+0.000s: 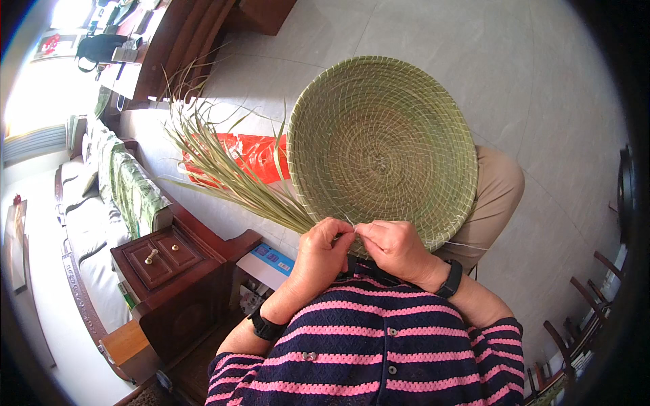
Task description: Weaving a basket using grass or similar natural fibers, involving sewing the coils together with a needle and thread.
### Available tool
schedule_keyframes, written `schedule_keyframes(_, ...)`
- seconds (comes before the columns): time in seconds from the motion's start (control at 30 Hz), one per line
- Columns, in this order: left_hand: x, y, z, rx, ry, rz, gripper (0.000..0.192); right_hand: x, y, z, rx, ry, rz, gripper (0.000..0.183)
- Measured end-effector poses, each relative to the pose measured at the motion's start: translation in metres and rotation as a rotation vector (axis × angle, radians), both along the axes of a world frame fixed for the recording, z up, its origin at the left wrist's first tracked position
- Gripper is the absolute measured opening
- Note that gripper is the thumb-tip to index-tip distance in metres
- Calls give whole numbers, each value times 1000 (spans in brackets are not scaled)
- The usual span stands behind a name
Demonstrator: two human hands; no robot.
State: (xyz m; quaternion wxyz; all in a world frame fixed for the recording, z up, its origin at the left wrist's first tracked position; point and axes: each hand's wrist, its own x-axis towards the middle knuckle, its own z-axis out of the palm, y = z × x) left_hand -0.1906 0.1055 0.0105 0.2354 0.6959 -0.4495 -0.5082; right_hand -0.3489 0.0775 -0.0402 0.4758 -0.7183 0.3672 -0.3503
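Note:
A wide coiled grass basket [382, 147] rests tilted on my lap, its rounds bound with pale stitches. At its near rim my left hand [325, 244] and my right hand [397, 247] meet, fingertips pinched together on a thin white cord [350, 221]. Part of the cord trails out to the right past the basket. From beneath my left hand a loose bundle of long grass blades [249, 190] fans out to the upper left. Whatever lies inside my closed fingertips is too small to make out.
Under the grass, a red plastic bag [261, 157] lies on the grey tiled floor [508, 86]. To my left stand a dark wooden cabinet [167, 259] and a sofa with pale cushions [96, 228]. My bent knee [500, 177] supports the right side. Wooden chairs [584, 299] line the right edge.

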Motion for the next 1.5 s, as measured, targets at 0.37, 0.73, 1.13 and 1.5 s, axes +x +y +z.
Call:
schedule_keyframes(0.37, 0, -3, 4, 91, -11, 17, 10, -6, -2, 0, -29, -13, 45, 13)
schedule_keyframes(0.73, 2, 7, -15, -180, -77, 30, 7, -3, -1, 4, 388, -118, 18, 12)
schedule_keyframes(1.13, 4, 7, -12, -54, -10, 74, 6, 2, -10, 8, 819, -295, 15, 8)
schedule_keyframes(1.5, 4, 6, -14, -133, -4, 59, 8, -5, -8, 10, 774, -154, 43, 8)
